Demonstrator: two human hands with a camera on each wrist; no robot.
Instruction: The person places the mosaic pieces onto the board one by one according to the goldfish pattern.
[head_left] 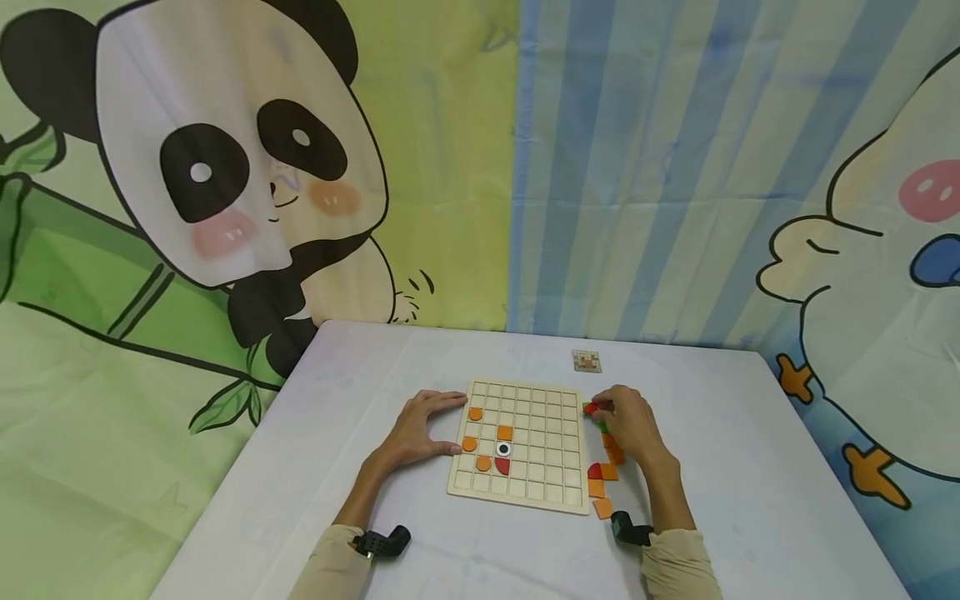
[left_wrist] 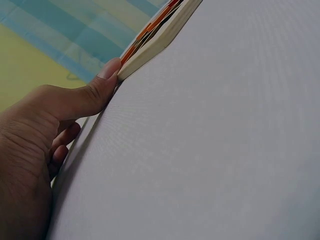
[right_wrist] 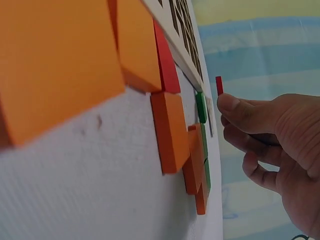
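Observation:
A light wooden grid board (head_left: 551,467) lies on the table. On it are three round orange pieces (head_left: 483,463) along the left, an orange square (head_left: 505,433), a white-and-black eye piece (head_left: 503,449) and a red quarter-round piece (head_left: 502,467). My left hand (head_left: 415,429) rests at the board's left edge, thumb and fingers spread; in the left wrist view the thumb (left_wrist: 95,92) touches the board's side. Beyond the right edge, my right hand (head_left: 632,423) pinches a small red piece (right_wrist: 219,85) between thumb and fingers, held above the table.
Right of the board lie several loose pieces: orange squares (head_left: 603,508), a red quarter-round piece (head_left: 595,471) and green pieces (right_wrist: 201,107). A small patterned card (head_left: 587,361) lies near the table's back edge. Printed curtains (head_left: 630,167) hang behind the table.

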